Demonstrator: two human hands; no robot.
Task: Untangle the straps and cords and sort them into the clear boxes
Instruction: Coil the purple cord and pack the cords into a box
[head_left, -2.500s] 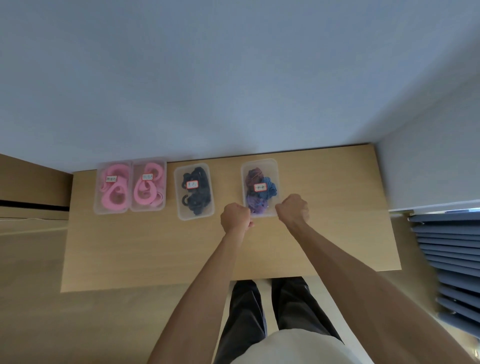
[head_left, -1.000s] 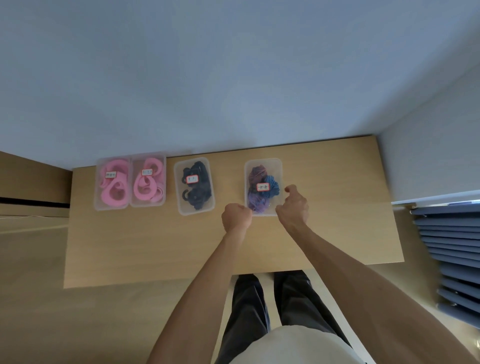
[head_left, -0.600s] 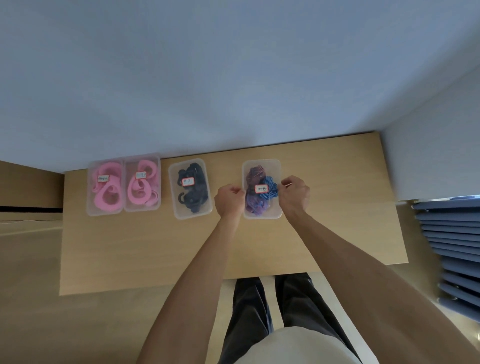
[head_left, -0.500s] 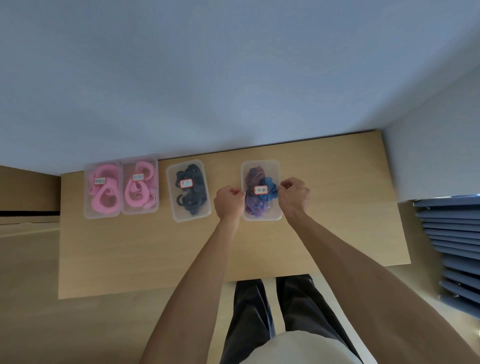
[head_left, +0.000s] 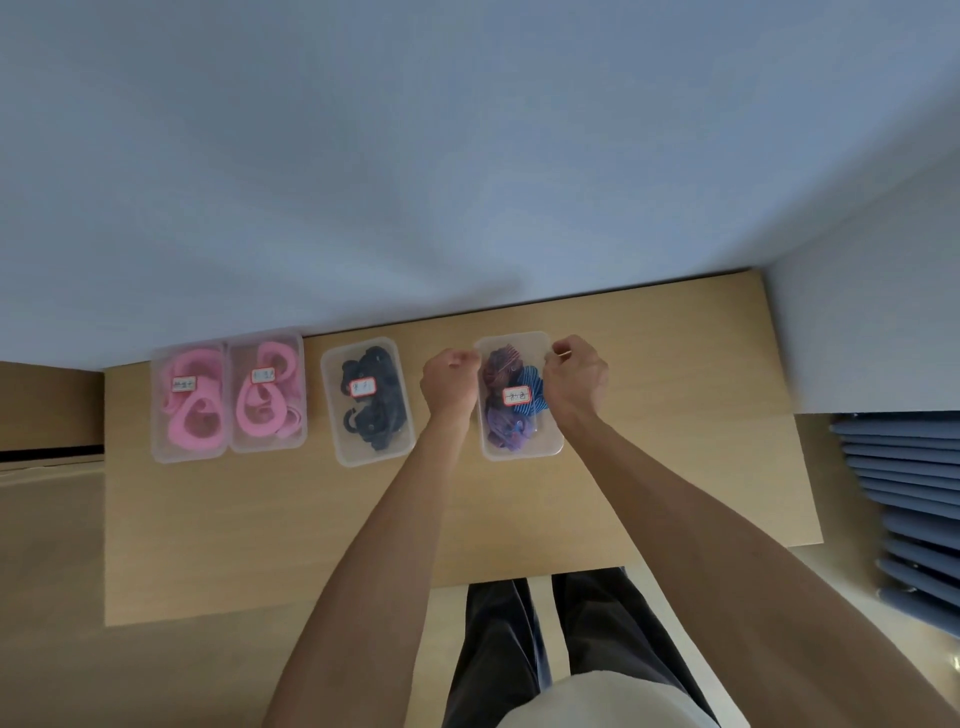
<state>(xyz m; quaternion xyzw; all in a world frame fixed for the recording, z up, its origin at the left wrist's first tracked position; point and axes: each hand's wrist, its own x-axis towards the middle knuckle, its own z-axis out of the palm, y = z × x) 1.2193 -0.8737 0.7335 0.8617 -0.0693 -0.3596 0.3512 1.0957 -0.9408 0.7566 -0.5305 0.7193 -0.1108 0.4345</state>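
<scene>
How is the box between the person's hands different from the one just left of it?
The box between the hands holds purple and blue striped cords; the black-cord box holds only black ones. Both hands flank the first; the second sits untouched. Both are clear, with a red-edged white label.

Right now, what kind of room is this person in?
Probably a plain office or workroom, though it's hard to be sure. A bare wooden table stands against a blank wall, with four clear labelled boxes of sorted straps in a row and a stack of blue things beside it.
</scene>
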